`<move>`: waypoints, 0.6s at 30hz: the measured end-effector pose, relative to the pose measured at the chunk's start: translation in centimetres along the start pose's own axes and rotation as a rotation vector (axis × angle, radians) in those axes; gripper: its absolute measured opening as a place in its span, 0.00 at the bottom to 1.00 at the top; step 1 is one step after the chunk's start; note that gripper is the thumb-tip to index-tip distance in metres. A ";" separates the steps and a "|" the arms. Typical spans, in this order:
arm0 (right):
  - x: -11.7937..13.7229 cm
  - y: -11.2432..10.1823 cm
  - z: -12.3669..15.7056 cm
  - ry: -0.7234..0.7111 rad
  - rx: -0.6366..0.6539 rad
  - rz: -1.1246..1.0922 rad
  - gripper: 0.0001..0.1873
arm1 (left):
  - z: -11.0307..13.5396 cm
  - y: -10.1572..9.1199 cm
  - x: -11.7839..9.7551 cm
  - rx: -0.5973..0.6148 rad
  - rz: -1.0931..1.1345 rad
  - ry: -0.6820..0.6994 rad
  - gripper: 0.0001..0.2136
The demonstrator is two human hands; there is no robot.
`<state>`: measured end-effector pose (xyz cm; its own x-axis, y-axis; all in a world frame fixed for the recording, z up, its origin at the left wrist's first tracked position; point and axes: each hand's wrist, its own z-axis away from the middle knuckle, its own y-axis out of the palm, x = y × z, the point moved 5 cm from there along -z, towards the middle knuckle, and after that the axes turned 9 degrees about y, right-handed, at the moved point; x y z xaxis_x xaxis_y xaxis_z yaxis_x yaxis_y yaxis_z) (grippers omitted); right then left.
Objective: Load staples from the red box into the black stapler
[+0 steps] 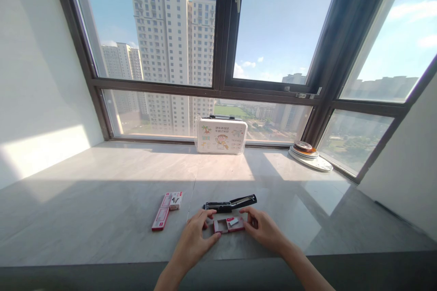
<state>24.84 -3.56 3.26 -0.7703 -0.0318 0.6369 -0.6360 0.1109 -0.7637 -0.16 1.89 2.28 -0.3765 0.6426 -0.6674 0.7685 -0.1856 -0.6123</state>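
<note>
A small red and white staple box tray (228, 224) lies on the stone sill near the front edge. My left hand (196, 238) pinches its left end and my right hand (263, 229) pinches its right end. A small white piece sits inside the tray. Just behind it lies a black stapler (232, 203), hinged open. To the left lie a red box sleeve (160, 218) and a small red and white staple box (173, 200).
A white carry case with cartoon print (221, 135) stands against the window at the back. A stack of round plates or discs (309, 154) sits at the back right. The grey sill (102, 200) meets white walls on both sides.
</note>
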 end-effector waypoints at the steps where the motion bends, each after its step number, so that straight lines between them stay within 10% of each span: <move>1: -0.4 -0.1 0.3 0.009 0.015 -0.015 0.21 | -0.1 -0.1 0.0 -0.008 0.006 -0.020 0.23; 12: 1.6 0.8 -0.1 0.039 0.114 -0.017 0.21 | -0.9 2.5 -2.0 -0.006 0.069 -0.078 0.08; 18: 3.4 0.8 -1.6 -0.001 0.155 0.120 0.14 | -2.1 -1.6 0.9 -0.110 -0.229 -0.146 0.20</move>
<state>21.76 -2.00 4.95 -0.8410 -0.0288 0.5402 -0.5390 -0.0407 -0.8413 -0.68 4.37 3.58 -0.6111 0.5430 -0.5760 0.7034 0.0388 -0.7097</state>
